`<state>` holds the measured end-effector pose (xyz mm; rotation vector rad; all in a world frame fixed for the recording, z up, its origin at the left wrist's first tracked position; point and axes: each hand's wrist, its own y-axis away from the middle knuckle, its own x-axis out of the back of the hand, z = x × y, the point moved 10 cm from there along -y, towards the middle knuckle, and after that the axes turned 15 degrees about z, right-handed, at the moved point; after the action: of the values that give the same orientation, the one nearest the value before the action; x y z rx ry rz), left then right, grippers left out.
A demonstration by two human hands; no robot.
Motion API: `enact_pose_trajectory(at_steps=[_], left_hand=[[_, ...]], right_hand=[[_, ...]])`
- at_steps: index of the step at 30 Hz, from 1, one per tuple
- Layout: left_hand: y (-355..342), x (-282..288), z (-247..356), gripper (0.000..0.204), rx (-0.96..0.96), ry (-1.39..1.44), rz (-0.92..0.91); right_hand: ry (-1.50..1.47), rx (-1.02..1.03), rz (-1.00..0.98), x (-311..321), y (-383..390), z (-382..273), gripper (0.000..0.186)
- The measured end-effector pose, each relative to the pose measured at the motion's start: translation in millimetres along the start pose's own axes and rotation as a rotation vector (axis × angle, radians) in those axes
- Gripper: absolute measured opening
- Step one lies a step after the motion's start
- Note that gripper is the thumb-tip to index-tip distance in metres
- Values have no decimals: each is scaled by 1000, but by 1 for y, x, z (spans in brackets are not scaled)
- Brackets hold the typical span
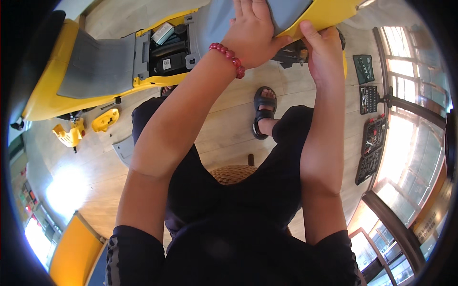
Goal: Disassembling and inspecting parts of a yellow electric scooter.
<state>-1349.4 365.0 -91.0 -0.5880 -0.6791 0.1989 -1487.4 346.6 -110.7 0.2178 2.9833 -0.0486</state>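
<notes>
A yellow and grey scooter [95,66] stands across the far side in front of me. My left hand [250,35], with a red bead bracelet [229,55] at the wrist, lies flat on its grey body panel [291,12]. The left thumb reaches the yellow edge trim [329,14]. At the lower edge of that trim, my right hand [325,55] grips with its thumb up against it, and the other fingers are partly hidden behind. Left of my hands, an uncovered compartment [167,50] shows black parts and a pale labelled box inside.
Two loose yellow plastic parts [106,120] and a grey panel [125,150] lie on the floor at left. Tool cases [373,136] and a green tool pouch [363,69] lie along the right by the windows. A woven stool [232,174] is beneath me.
</notes>
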Motion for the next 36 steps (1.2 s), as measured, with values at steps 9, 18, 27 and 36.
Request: enact_pose_trajectory(at_steps=[9, 18, 27, 36], left_hand=[[0, 1, -4, 111, 173, 1, 45], [2, -2, -3, 106, 257, 74, -76], [3, -6, -7, 95, 286, 52, -124], [0, -7, -10, 94, 280, -10, -197]], right_hand=[[17, 8, 108, 6, 1, -2, 50], [16, 90, 168, 2, 7, -8, 55], [285, 194, 465, -18, 20, -23, 108], [187, 326, 401, -25, 24, -36, 125]])
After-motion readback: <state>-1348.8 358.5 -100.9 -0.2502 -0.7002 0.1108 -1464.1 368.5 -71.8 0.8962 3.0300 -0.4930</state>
